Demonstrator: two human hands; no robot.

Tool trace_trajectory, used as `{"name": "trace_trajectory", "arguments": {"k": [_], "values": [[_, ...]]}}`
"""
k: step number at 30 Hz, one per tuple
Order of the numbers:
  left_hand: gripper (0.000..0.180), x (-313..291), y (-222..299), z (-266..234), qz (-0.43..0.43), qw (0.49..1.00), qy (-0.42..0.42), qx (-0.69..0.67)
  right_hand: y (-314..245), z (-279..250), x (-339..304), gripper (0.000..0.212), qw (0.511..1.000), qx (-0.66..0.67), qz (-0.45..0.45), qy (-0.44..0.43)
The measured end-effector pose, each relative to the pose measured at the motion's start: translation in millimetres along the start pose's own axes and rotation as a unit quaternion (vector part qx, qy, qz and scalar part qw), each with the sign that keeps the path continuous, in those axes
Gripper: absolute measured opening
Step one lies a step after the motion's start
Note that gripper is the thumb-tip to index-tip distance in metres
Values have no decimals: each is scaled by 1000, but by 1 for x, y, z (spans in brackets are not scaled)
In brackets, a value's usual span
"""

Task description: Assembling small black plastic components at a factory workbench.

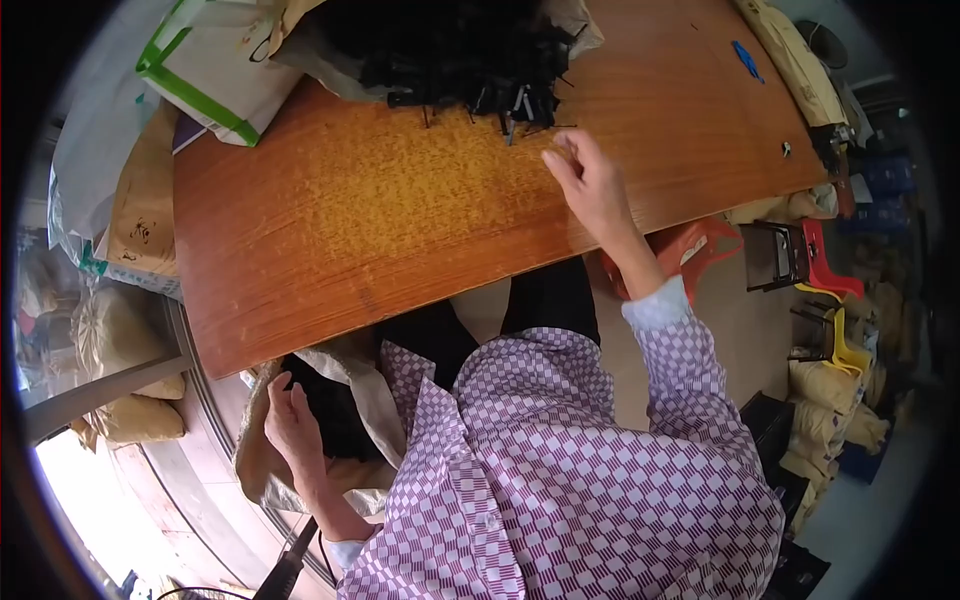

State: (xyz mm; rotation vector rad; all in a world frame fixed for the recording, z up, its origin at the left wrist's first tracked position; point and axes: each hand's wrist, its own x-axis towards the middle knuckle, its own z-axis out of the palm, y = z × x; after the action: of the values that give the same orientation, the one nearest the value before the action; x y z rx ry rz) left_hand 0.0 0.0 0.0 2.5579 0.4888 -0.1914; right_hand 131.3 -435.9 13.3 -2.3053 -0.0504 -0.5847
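My right hand [597, 190] hovers over the table's near right part, its thumb and fingers curved and apart, with nothing visible between them. Just beyond it, a heap of small black parts with thin prongs [480, 75] spills from the mouth of a sack [320, 62] on the tabletop. Low on the left, my left hand [292, 425] is over an open, pale woven sack [262, 480] beside my lap. Its fingers are bent with a dark gap between them, and I see nothing held. Black contents [340, 415] show inside that sack.
The worn wooden table [420, 220] spans the front. A blue item [747, 62] and a small metallic piece [786, 149] lie on its right. A green-edged white bag [235, 85] stands at the left. A red stool [690, 245] is under the right edge.
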Motion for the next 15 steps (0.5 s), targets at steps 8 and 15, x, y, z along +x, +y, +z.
{"name": "trace_trajectory", "arguments": {"k": [8,15], "values": [[17,0,109,21,247,966,26,-68,41,34,43,28,990,-137,10,42],[24,9,194,48,233,892,-248,-298,26,-3,34,17,835,440,324,-58]]}}
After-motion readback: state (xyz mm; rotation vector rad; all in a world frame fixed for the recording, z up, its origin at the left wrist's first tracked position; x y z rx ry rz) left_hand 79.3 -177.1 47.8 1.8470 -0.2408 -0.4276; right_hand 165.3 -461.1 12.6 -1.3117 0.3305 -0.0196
